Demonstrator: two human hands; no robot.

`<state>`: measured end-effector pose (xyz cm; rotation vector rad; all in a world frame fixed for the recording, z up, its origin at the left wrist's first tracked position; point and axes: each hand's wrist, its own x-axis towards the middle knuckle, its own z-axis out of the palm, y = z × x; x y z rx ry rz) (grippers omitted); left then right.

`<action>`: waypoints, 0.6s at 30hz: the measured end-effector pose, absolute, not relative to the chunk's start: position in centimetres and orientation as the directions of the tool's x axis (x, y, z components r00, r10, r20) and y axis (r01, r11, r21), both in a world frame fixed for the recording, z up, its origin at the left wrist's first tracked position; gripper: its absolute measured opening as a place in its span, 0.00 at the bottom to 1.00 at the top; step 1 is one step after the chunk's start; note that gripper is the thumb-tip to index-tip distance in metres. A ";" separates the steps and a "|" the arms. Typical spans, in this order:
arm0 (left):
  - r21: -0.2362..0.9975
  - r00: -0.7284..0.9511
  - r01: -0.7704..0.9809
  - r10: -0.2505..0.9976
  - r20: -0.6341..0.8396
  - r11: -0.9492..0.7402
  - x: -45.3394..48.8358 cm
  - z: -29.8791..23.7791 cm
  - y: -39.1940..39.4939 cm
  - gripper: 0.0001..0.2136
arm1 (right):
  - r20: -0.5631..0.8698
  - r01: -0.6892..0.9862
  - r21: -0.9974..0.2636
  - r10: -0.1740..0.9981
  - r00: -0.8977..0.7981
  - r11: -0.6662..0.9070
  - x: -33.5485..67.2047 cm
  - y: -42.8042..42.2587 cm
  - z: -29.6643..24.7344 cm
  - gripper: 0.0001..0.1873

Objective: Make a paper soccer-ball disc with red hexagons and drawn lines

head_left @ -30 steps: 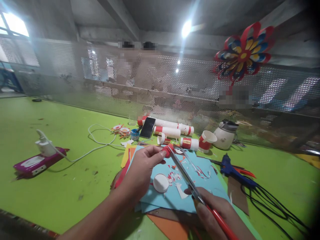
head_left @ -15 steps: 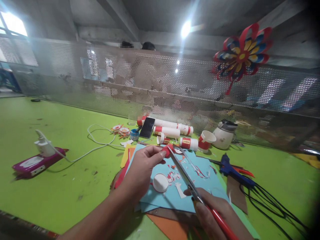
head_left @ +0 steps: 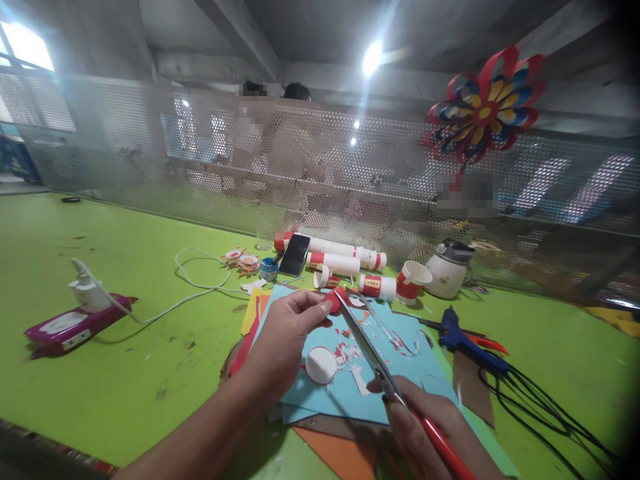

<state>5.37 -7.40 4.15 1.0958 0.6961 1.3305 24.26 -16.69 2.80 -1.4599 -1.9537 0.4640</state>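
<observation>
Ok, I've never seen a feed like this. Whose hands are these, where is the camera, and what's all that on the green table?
There is one view, from a camera worn on the person's head, looking down at their own two bare hands. The left hand pinches a small red paper piece. The right hand grips red-handled scissors, their blades at that piece. Beneath lies a light blue paper sheet with scraps and a white disc. On the green table are also white-and-red tubes, a phone, a blue glue gun and a charger.

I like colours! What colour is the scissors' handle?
Red: the scissors handle shows in the right hand, head view.
</observation>
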 end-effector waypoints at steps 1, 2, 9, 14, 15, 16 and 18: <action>0.908 0.164 -0.407 0.970 0.178 -0.098 5.4 4.2 -7.4 0.07 | 0.265 0.720 -0.619 0.946 -0.185 0.314 24.3 -16.7 2.8 0.27; 0.907 0.165 -0.412 0.971 0.172 -0.091 5.4 4.3 -7.5 0.07 | 0.247 0.723 -0.617 0.949 -0.198 0.312 24.3 -16.6 2.8 0.27; 0.903 0.156 -0.424 0.978 0.142 -0.063 5.2 4.5 -7.4 0.06 | 0.238 0.667 -0.674 0.948 -0.209 0.316 24.3 -16.7 3.4 0.26; 0.923 0.214 -0.377 0.962 0.171 -0.081 4.4 4.8 -6.9 0.07 | 0.127 0.558 -0.796 0.966 -0.227 0.236 24.7 -16.8 4.1 0.30; 0.928 0.239 -0.365 0.955 0.173 -0.076 4.2 4.9 -6.8 0.07 | 0.126 0.529 -0.815 0.964 -0.234 0.235 24.8 -16.8 4.1 0.31; 0.933 0.272 -0.354 0.947 0.172 -0.067 4.1 5.1 -6.8 0.07 | 0.138 0.509 -0.824 0.960 -0.242 0.247 25.0 -16.8 4.0 0.31; 0.943 0.364 -0.329 0.915 0.171 -0.046 3.7 5.4 -6.8 0.06 | 0.223 0.519 -0.792 0.943 -0.246 0.322 25.5 -16.8 3.8 0.32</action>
